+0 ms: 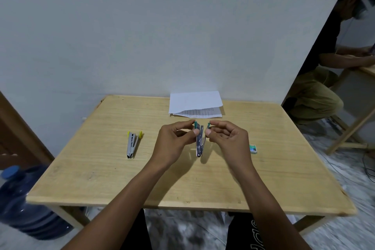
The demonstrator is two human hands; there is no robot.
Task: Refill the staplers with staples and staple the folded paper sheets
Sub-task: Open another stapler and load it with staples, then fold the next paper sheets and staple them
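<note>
A small metal stapler with green tips (200, 144) is held above the middle of the wooden table (101, 168), spread open in a V. My left hand (174, 142) pinches its left arm between thumb and forefinger. My right hand (227, 140) pinches its right arm the same way. A second metal stapler with yellow tips (133, 144) lies open on the table to the left. A small green staple box (253, 148) lies to the right. Folded paper sheets (195, 104) lie at the table's far edge against the wall.
A blue water jug (24, 205) stands on the floor at the left. Another person (324, 79) sits at a second wooden table at the far right. A white wall (142, 36) runs right behind the table.
</note>
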